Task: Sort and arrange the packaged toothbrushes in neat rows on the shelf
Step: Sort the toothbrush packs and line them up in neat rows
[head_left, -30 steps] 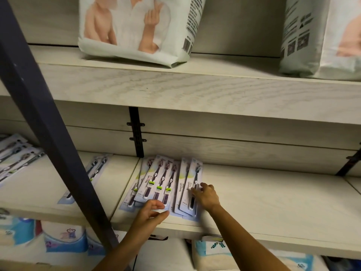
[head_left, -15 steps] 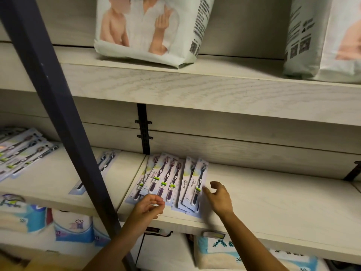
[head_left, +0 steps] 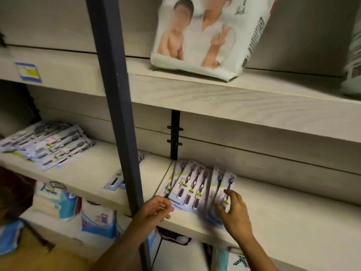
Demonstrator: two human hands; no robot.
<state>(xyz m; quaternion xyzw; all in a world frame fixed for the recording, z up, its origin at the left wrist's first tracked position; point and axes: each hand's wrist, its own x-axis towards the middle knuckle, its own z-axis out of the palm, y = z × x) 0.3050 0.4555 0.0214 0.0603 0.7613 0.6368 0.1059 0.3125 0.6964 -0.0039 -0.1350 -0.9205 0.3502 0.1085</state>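
Pale wood-look shelf (head_left: 293, 218), and the toothbrush packs (head_left: 192, 185) are lying on it in a loose fan just right of the dark post (head_left: 115, 114), overlapping instead of in rows. Their lower ends sit pretty close to the shelf's front edge.

Right hand (head_left: 235, 211) is on the two rightmost packs. Its grip is apart, fingers spread and resting on the plastic, not wrapped round anything. Left hand (head_left: 156, 210) sits at the fan's lower left corner with its fingers loosely curled, and as far as I can tell nothing's in that grip either.

What I'd worry about: those blister packs look slick and they're stacked on each other. Shove sideways from the right and the top ones probably skate over the bottom ones, messing up the fan even more, or the front ones get nudged off the edge. The bottom of the right-hand packs is smeared with blur, so I can't tell exactly how they lie.

Compared with half a second ago, the right hand was hovering just beside the fan and now it's on it. The left hand's in about the same spot. The view has also swung left, so the other pile of packs (head_left: 46, 142) shows a lot more.
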